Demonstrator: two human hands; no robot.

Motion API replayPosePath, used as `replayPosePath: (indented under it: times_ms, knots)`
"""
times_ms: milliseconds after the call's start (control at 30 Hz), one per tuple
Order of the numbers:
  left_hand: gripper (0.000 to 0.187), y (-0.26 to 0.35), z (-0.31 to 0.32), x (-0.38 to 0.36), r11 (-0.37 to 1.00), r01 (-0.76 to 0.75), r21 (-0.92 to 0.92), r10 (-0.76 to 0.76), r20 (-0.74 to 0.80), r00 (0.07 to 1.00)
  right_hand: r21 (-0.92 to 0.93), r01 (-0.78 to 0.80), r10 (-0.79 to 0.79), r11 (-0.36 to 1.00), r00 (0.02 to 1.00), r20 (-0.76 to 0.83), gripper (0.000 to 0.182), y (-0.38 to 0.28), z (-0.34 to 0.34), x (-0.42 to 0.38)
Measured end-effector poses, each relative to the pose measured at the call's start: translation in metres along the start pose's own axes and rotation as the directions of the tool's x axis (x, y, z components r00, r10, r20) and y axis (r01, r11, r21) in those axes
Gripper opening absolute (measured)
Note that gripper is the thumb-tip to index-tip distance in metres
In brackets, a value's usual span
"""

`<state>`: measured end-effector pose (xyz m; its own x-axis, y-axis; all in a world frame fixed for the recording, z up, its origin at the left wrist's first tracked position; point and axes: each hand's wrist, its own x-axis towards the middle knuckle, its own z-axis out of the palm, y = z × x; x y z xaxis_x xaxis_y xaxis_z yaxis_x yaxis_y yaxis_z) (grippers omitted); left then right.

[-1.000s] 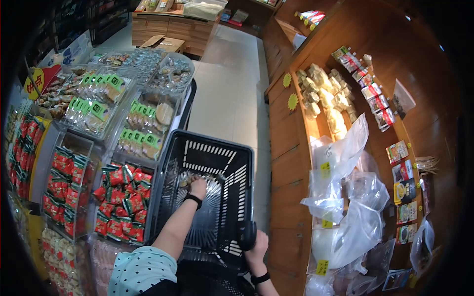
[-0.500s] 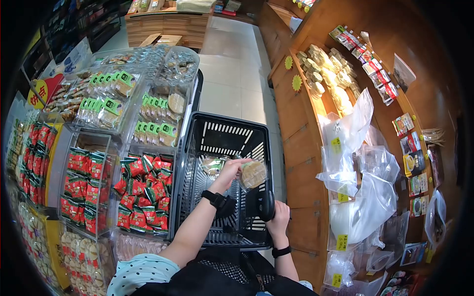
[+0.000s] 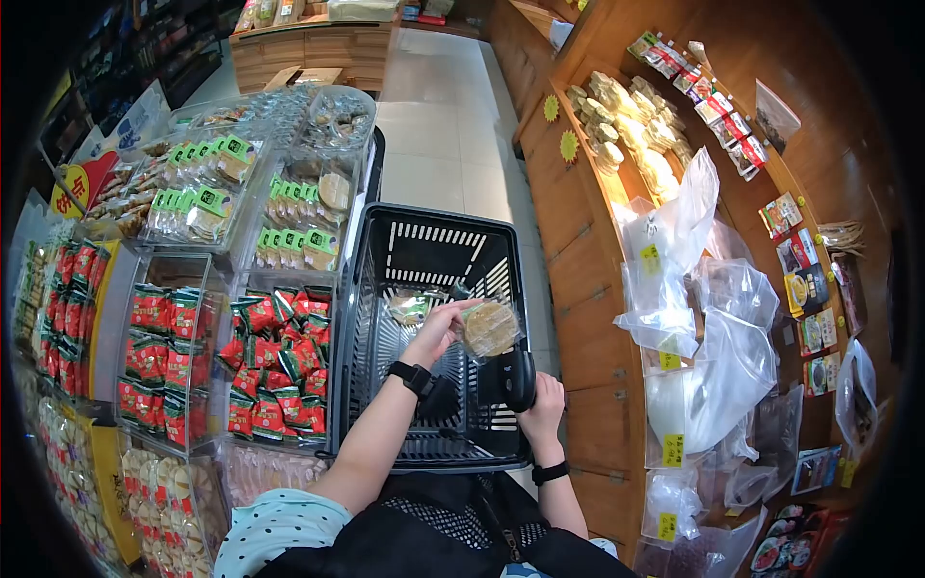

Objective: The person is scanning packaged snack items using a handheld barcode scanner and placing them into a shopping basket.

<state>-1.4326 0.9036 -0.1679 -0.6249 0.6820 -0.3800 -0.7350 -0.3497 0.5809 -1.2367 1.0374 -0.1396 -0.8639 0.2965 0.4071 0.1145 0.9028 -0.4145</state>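
Note:
My left hand (image 3: 438, 332) holds a round, flat, tan biscuit in clear wrapping (image 3: 491, 329) above the shopping basket. Its fingers are closed on the left edge of the wrapper. Below, a similar packet with a green label (image 3: 409, 307) lies inside the black basket (image 3: 438, 214). My right hand (image 3: 544, 409) is wrapped around the basket's black handle (image 3: 521, 380), at the basket's right side. Part of the basket floor is hidden behind my left forearm and the biscuit.
To my left stand clear bins with red-and-green snack packets (image 3: 279, 361) and green-labelled biscuits (image 3: 289, 248). A wooden shelf unit (image 3: 602, 385) with clear plastic bags (image 3: 703, 376) runs along the right. A tiled aisle (image 3: 434, 125) leads ahead.
The biscuit has turned its round face more toward me, close to the handle. The view has shifted slightly; my right hand stays on the handle.

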Motion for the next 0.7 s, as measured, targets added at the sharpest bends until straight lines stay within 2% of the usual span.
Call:
replayPosePath:
  times_ms: [100,167,233,300,433,500,533,567,633,667,700]
  knots:
    - [0.049,-0.006,0.001,0.0,0.999,-0.01,-0.03,0.011,0.012,1.0,0.02,0.022,-0.022,1.0,1.0,0.011,0.038,0.001,0.0,-0.001]
    - [0.054,-0.013,-0.002,0.004,1.0,-0.019,0.018,0.018,0.039,0.999,0.028,0.033,-0.033,0.999,0.999,0.015,0.037,0.003,0.0,0.001]
    - [0.057,-0.019,-0.004,0.007,0.998,-0.026,-0.061,0.033,0.109,0.994,0.036,0.008,-0.008,0.999,1.0,-0.003,0.035,0.003,0.001,0.0]
    - [0.058,-0.019,-0.002,0.005,0.998,-0.013,-0.064,0.017,0.068,0.998,0.056,-0.004,0.005,0.998,1.0,-0.01,0.03,0.001,0.002,0.0]
    - [0.056,-0.02,-0.008,0.004,0.98,-0.006,-0.198,0.014,0.037,0.999,0.06,-0.028,0.029,0.998,0.999,-0.017,0.025,0.0,0.002,0.0]
    - [0.054,-0.019,-0.014,0.005,0.901,-0.087,-0.424,0.065,-0.067,0.996,0.06,0.006,-0.004,0.998,1.0,-0.025,0.025,0.001,0.004,0.0]
    - [0.045,-0.019,-0.021,0.009,0.863,-0.141,-0.485,0.104,-0.101,0.989,0.046,-0.009,0.01,0.999,1.0,-0.015,0.026,0.001,0.004,0.0]
    - [0.045,-0.01,-0.024,0.008,0.862,-0.158,-0.482,0.118,-0.113,0.987,0.03,-0.025,0.025,0.999,1.0,-0.006,0.027,0.0,0.003,0.0]
    - [0.038,0.009,-0.029,0.007,0.695,-0.171,-0.699,0.102,-0.139,0.985,0.025,-0.021,0.021,0.999,1.0,0.002,0.028,-0.001,0.002,0.0]
    - [0.03,0.02,-0.028,0.002,0.694,-0.225,-0.684,0.164,-0.154,0.974,0.023,-0.022,0.022,0.999,1.0,0.008,0.029,-0.001,0.002,0.0]
    - [0.03,0.027,-0.036,0.003,0.692,-0.233,-0.683,0.171,-0.157,0.973,0.02,-0.023,0.023,1.0,1.0,0.014,0.03,0.0,0.002,0.0]
